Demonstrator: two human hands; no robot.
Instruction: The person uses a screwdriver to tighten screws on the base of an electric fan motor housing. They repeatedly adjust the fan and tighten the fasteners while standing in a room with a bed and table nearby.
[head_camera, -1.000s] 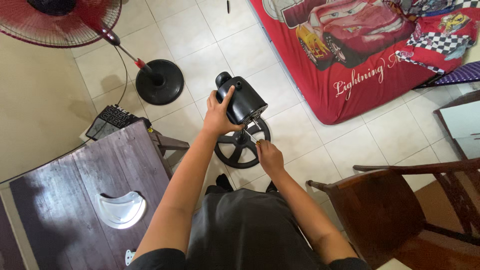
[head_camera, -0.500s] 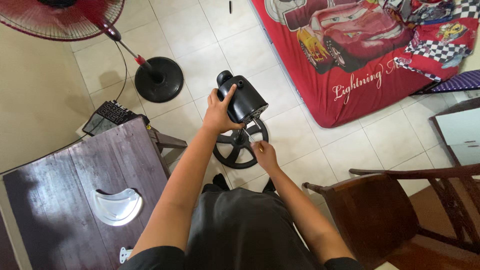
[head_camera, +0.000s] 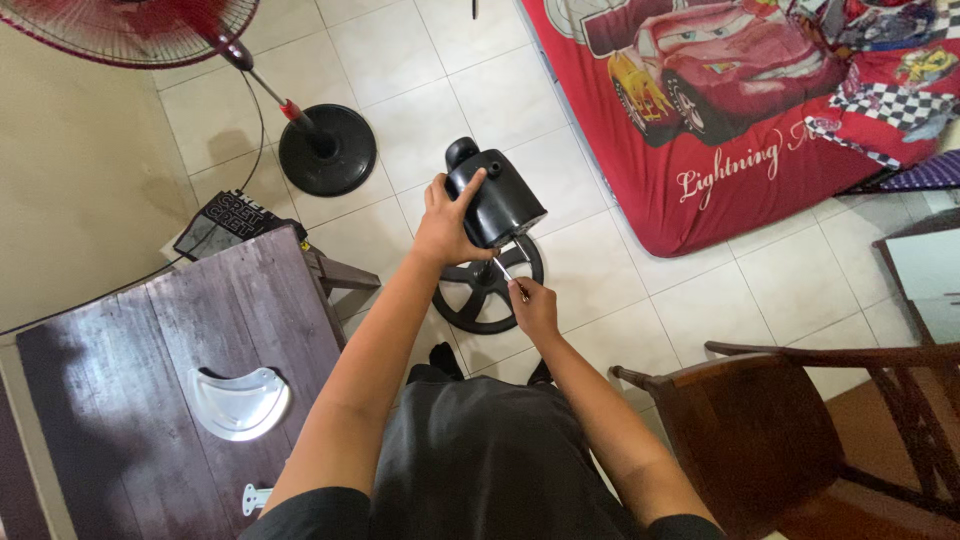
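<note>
right hand (head_camera: 537, 309) closer to motor housing (head_camera: 497, 197), screwdriver (head_camera: 508, 274) steeper

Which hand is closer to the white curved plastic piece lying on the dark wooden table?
Left. The left hand grips the black fan motor housing, on the side nearer the white curved plastic piece. The right hand, holding a thin screwdriver, sits farther right, beyond it.
</note>
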